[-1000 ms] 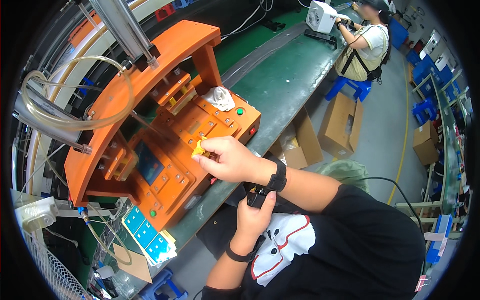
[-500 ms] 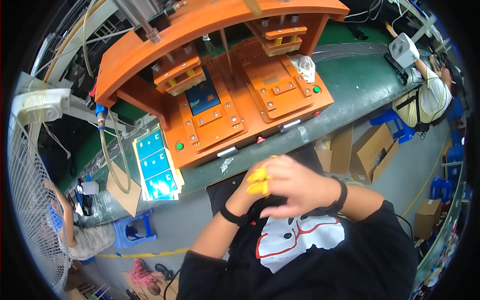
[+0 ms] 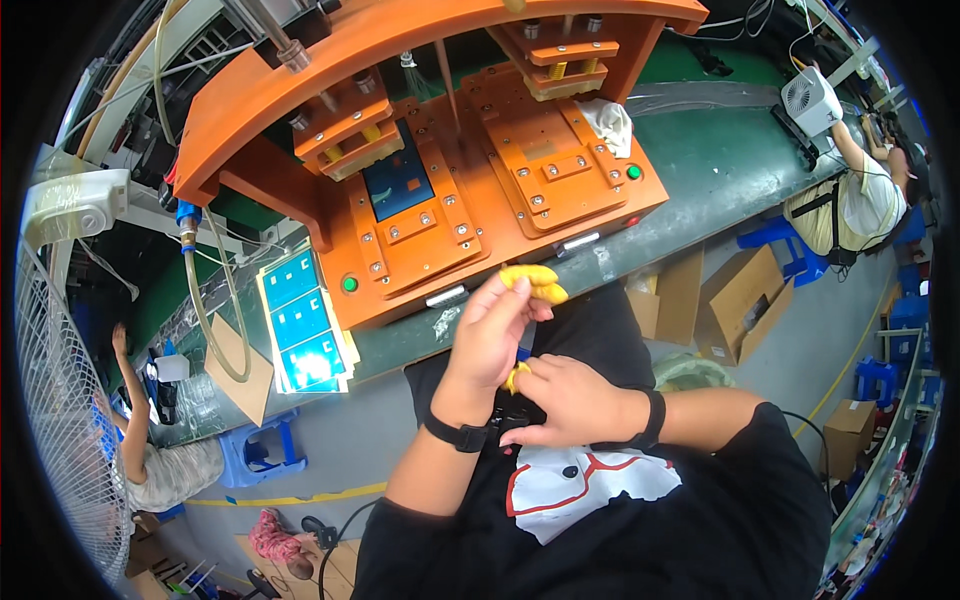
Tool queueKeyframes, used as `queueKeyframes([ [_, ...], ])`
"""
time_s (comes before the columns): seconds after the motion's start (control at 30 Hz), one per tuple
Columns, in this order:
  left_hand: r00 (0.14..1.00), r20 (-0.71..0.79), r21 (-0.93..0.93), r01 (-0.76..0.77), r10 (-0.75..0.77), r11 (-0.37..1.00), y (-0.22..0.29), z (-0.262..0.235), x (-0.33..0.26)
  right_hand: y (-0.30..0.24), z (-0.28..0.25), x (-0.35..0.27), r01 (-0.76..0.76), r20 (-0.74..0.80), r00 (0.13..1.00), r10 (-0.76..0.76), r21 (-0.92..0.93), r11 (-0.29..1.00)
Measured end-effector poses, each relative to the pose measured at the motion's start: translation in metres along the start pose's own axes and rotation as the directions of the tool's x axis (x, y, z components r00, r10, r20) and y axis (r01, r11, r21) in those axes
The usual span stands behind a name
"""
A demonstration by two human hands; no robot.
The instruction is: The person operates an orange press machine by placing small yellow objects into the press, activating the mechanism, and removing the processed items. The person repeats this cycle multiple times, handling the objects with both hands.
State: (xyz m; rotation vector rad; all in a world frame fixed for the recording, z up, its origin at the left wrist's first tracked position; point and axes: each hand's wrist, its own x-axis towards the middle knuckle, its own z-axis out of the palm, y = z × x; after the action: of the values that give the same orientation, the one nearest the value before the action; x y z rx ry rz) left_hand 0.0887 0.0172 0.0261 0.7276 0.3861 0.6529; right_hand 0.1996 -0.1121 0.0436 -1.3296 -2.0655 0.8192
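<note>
Hands meet over the lap of a seated person in a black shirt: the left hand point(image 3: 495, 335) is raised, its yellow-capped fingertips point(image 3: 535, 282) pinched together, while the right hand point(image 3: 565, 400) lies curled just below it against the left wrist's black band point(image 3: 455, 433), one yellow-capped finger point(image 3: 515, 376) showing. Just beyond the left hand stands one orange two-station press fixture point(image 3: 440, 170) on a green workbench point(image 3: 720, 150), with two green round buttons, one at each front corner, and one white crumpled cloth point(image 3: 610, 122) on its right station. Left of the hands lies one stack of blue printed sheets point(image 3: 305, 322); to the right stand two open brown cardboard boxes point(image 3: 735, 300).
</note>
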Motion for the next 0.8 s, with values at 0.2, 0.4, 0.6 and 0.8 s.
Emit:
queueKeyframes([
  [0.2,0.975,-0.044,-0.007,-0.22,0.219,0.975,0.033,0.016,0.008,-0.008,0.004,0.021,-0.465,0.43,0.883,0.186,0.752,0.467],
  [0.4,0.872,0.046,0.837,-0.3,0.488,0.458,0.019,0.018,0.006,0.0,0.011,0.016,-0.469,0.393,0.883,0.256,0.754,0.46],
  [0.6,0.866,0.296,0.95,-0.311,0.403,-0.028,0.02,0.012,-0.004,0.004,0.026,0.011,-0.445,0.352,0.888,0.296,0.817,0.366],
  [0.8,0.964,-0.102,0.461,-0.172,0.245,0.871,0.019,0.012,-0.014,0.001,0.034,0.015,-0.377,0.289,0.915,0.28,0.861,0.342],
])
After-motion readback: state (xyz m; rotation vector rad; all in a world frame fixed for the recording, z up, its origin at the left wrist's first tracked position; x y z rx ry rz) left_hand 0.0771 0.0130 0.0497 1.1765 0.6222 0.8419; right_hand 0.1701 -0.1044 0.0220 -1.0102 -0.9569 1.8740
